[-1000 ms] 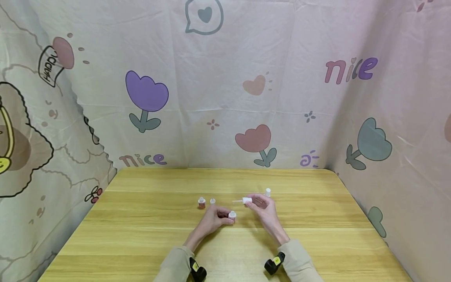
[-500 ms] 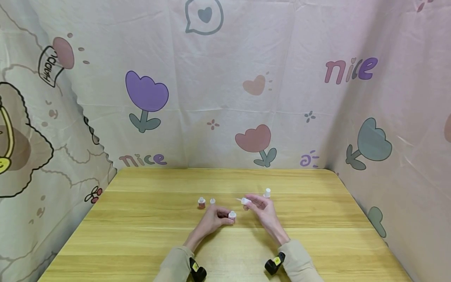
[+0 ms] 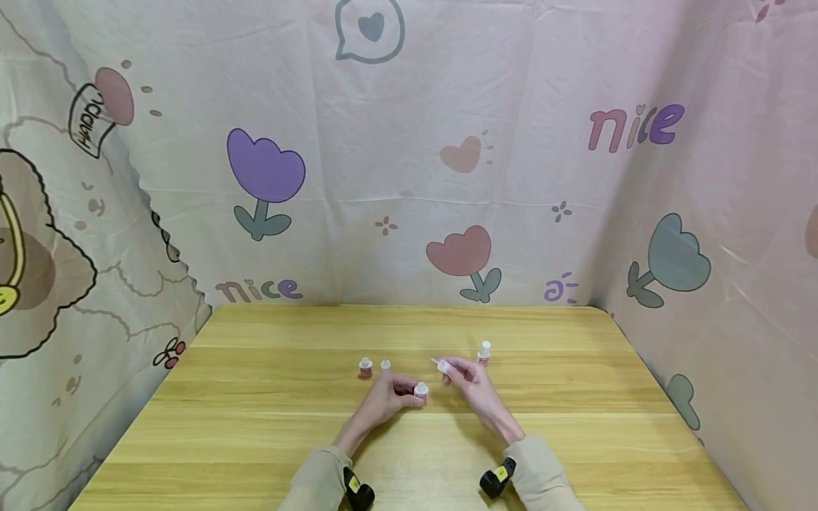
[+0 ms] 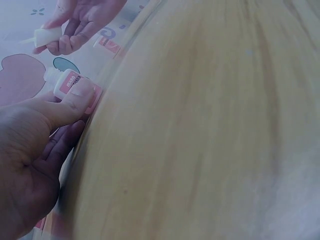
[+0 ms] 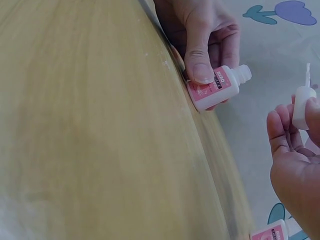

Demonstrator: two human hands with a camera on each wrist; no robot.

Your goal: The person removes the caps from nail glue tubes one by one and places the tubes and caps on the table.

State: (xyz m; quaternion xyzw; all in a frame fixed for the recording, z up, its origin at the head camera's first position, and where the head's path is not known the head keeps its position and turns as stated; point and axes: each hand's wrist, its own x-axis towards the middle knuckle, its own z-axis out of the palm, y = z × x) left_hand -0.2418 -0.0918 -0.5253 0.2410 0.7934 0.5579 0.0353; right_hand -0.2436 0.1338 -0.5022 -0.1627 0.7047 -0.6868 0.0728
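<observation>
My left hand (image 3: 391, 394) grips a small white bottle with a pink label (image 3: 421, 390) that stands uncapped on the wooden table (image 3: 268, 419); the same bottle (image 4: 69, 83) (image 5: 216, 86) shows in both wrist views under my thumb. My right hand (image 3: 469, 380) pinches a white cap with a thin brush stem (image 3: 442, 365), raised just right of the bottle; that cap (image 5: 302, 104) (image 4: 46, 36) points its stem away from the palm.
A second pink-labelled bottle (image 3: 366, 367) and a loose white cap (image 3: 385, 364) stand left of my hands. A third capped bottle (image 3: 484, 353) stands behind my right hand. Patterned cloth (image 3: 409, 163) walls in the table at the back and on both sides.
My right hand has brought the brush cap down and leftward, closer to the open bottle. The left hand and its bottle have stayed put.
</observation>
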